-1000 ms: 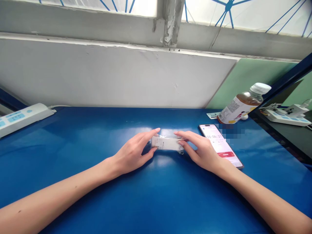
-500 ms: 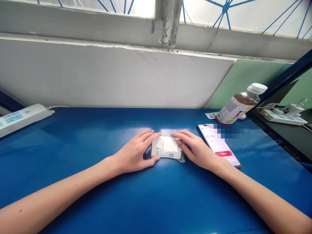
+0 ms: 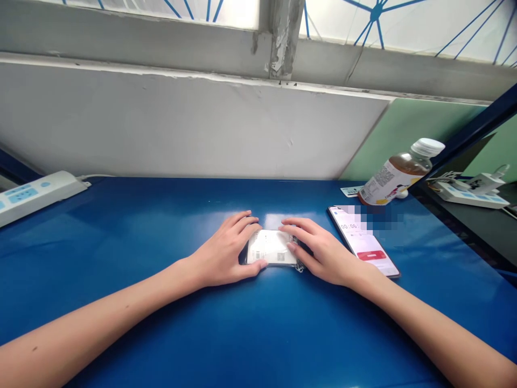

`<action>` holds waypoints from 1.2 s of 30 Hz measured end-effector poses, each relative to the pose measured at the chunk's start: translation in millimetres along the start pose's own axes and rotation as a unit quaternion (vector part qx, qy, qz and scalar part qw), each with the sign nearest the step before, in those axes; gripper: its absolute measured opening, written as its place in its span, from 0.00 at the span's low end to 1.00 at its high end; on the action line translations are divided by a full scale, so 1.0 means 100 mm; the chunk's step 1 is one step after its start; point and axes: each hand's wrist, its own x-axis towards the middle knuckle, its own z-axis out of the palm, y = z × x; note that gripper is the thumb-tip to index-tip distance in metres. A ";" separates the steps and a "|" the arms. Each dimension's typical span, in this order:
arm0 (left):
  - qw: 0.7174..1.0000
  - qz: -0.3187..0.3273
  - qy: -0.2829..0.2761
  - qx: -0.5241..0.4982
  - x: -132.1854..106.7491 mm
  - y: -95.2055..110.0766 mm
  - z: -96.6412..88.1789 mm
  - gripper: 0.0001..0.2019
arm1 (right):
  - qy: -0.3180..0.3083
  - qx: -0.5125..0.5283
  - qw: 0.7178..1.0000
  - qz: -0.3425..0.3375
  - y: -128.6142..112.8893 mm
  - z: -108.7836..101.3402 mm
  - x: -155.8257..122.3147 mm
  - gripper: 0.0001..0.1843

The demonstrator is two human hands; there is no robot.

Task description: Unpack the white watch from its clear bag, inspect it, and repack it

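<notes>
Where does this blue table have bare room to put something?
Bare: the glossy blue tabletop nearer the viewer than the white plastic-wrapped packet, and its stretch between the white-and-blue power strip and the left hand. Crowded: the right side, where the right hand, black-edged smartphone and clear white-capped drink bottle sit close.

lit phone (image 3: 365, 243), face up on the surface (image 3: 258, 334), just right of the right hand (image 3: 321, 250) | white-capped bottle (image 3: 393, 180), beyond and right of that hand | card (image 3: 349, 192) beside the bottle | white power strip (image 3: 44, 195), well left of the left hand (image 3: 226, 250) | pale wall (image 3: 181, 124) beyond both hands
</notes>
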 end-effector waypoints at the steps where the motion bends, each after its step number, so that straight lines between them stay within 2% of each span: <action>1: 1.000 -0.003 -0.002 0.004 0.00 0.00 0.00 0.31 | -0.008 -0.002 1.000 0.002 -0.01 -0.02 0.01 0.19; 7: 1.000 -0.016 0.008 0.023 0.01 0.00 0.01 0.30 | -0.050 -0.028 0.998 0.030 -0.02 -0.09 0.02 0.25; 13: 0.999 -0.043 0.007 0.022 -0.01 0.01 0.00 0.30 | -0.080 -0.070 0.993 0.059 0.04 -0.04 0.00 0.36; 17: 0.998 -0.053 -0.004 0.021 -0.01 0.02 -0.01 0.31 | -0.098 -0.085 0.988 0.084 0.07 -0.02 -0.02 0.40; 26: 0.999 -0.034 -0.022 0.025 0.01 0.01 0.00 0.32 | -0.106 -0.083 0.987 0.089 0.05 -0.04 -0.03 0.39; 33: 0.999 -0.012 -0.025 0.019 0.02 -0.03 -0.01 0.41 | -0.070 -0.037 0.995 0.057 -0.04 -0.02 -0.01 0.30; 36: 0.999 -0.007 -0.023 0.026 0.02 -0.03 0.00 0.39 | -0.040 -0.039 0.997 0.046 -0.06 0.04 -0.01 0.29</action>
